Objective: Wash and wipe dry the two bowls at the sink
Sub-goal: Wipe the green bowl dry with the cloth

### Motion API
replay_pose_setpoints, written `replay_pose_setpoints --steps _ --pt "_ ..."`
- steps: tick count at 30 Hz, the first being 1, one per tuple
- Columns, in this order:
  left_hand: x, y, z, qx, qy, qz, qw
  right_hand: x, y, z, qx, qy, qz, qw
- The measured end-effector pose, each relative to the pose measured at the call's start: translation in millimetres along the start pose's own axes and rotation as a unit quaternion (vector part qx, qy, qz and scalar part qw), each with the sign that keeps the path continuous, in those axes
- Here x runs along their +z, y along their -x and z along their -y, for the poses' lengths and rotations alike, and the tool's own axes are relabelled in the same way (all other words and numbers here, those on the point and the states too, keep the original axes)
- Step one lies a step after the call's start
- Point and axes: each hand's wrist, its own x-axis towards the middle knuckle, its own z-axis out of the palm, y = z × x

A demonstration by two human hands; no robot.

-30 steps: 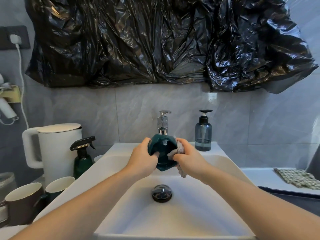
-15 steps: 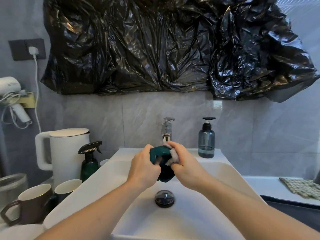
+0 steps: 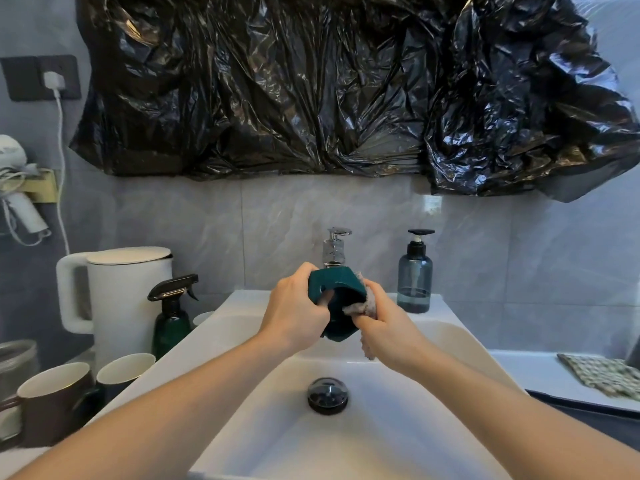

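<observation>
I hold a dark green bowl (image 3: 337, 289) on its side above the white sink (image 3: 388, 431), just in front of the chrome tap (image 3: 334, 247). My left hand (image 3: 294, 311) grips the bowl's left rim, fingers curled inside. My right hand (image 3: 382, 317) presses a grey cloth (image 3: 363, 308) against the bowl's inner right side; a tail of cloth hangs below the hand. A second bowl is not clearly in view.
A soap dispenser (image 3: 415, 277) stands right of the tap. Left of the sink are a white kettle (image 3: 128, 299), a green spray bottle (image 3: 172, 315), a brown mug (image 3: 52, 400) and a dark cup (image 3: 124, 370). A checked cloth (image 3: 602, 374) lies on the right counter.
The bowl has turned in my hands and the cloth has shifted from the rim down into its right side. My head view has moved slightly left.
</observation>
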Motion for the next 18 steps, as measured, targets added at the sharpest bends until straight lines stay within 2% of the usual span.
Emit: replay_pose_setpoints --steps 3,5,7,10,13,14,18 --pt "8.2 3.5 4.5 -0.001 0.028 -0.006 1.000 0.9 1.5 2.5 -0.067 0.037 -0.042 0.996" --pt "10.1 3.9 10.1 0.014 0.019 0.004 1.000 4.4 0.6 9.6 -0.126 0.090 -0.041 0.987" --pt "8.8 4.8 14.5 0.026 0.015 0.009 1.000 9.0 0.2 11.7 -0.138 0.126 -0.037 0.982" --pt "6.6 7.2 16.1 0.025 0.022 -0.001 0.999 10.0 1.5 4.1 -0.069 0.075 -0.042 0.994" --pt "4.6 8.1 14.8 0.021 0.037 -0.007 0.999 9.9 3.3 -4.2 0.012 0.005 0.009 1.000" --pt "4.3 7.9 13.7 0.016 0.044 -0.010 0.999 9.6 3.6 -3.4 0.005 -0.003 0.006 1.000" --pt "1.6 7.6 9.1 0.000 0.074 -0.034 0.997 11.0 6.0 12.2 -0.121 0.051 -0.060 0.989"
